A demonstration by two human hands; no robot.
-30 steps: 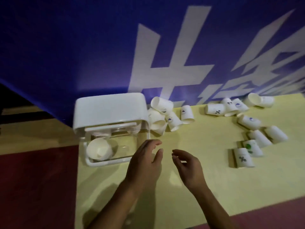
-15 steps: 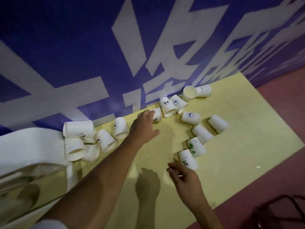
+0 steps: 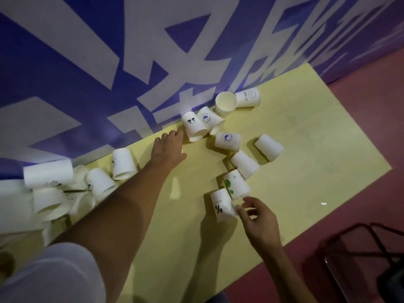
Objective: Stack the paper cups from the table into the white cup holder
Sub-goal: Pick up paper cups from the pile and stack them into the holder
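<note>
Several white paper cups lie on their sides on the yellow table point(image 3: 306, 171). My left hand point(image 3: 168, 148) reaches to the back by the wall, curled down over a cup of which only white slivers show, its fingertips beside the face-print cup point(image 3: 193, 127). My right hand point(image 3: 258, 219) is at the front, with thumb and forefinger on the rim of the "%" cup point(image 3: 219, 204). A green-dotted cup point(image 3: 236, 184) lies just behind that one. The white cup holder point(image 3: 13, 206) shows blurred at the left edge, with more cups point(image 3: 48, 173) piled next to it.
A blue banner with large white characters point(image 3: 131, 62) rises right behind the table. Red floor point(image 3: 371, 127) lies to the right and front. A dark metal chair frame point(image 3: 360, 259) stands at the lower right, close to the table's front edge.
The view has swung right, away from the holder. My left hand stretched to the cups at the back. My right hand moved forward and reached the rim of the "%" cup.
</note>
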